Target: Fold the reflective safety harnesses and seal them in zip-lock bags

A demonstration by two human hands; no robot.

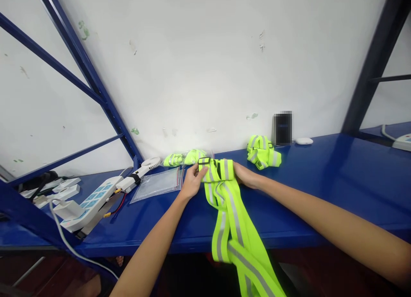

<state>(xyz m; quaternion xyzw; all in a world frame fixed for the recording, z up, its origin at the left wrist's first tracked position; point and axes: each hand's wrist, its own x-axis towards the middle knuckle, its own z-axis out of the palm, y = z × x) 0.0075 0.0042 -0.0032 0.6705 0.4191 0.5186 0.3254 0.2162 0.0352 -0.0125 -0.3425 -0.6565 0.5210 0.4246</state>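
A neon-yellow reflective safety vest [229, 211] with grey stripes lies on the blue shelf [321, 181], and its lower part hangs over the front edge. My left hand [192, 181] pinches the vest's top left corner near a black buckle. My right hand [245, 175] grips the top right corner of the same vest. Behind my right hand sits a folded vest [263, 151]. A bagged folded vest [184, 158] lies behind my left hand.
A clear zip bag [157, 183] lies left of my hands. Further left are a small white fan [144, 168], a power strip [91, 203] with cables and other white gadgets. A dark box [282, 128] and a white puck [304, 141] stand against the wall.
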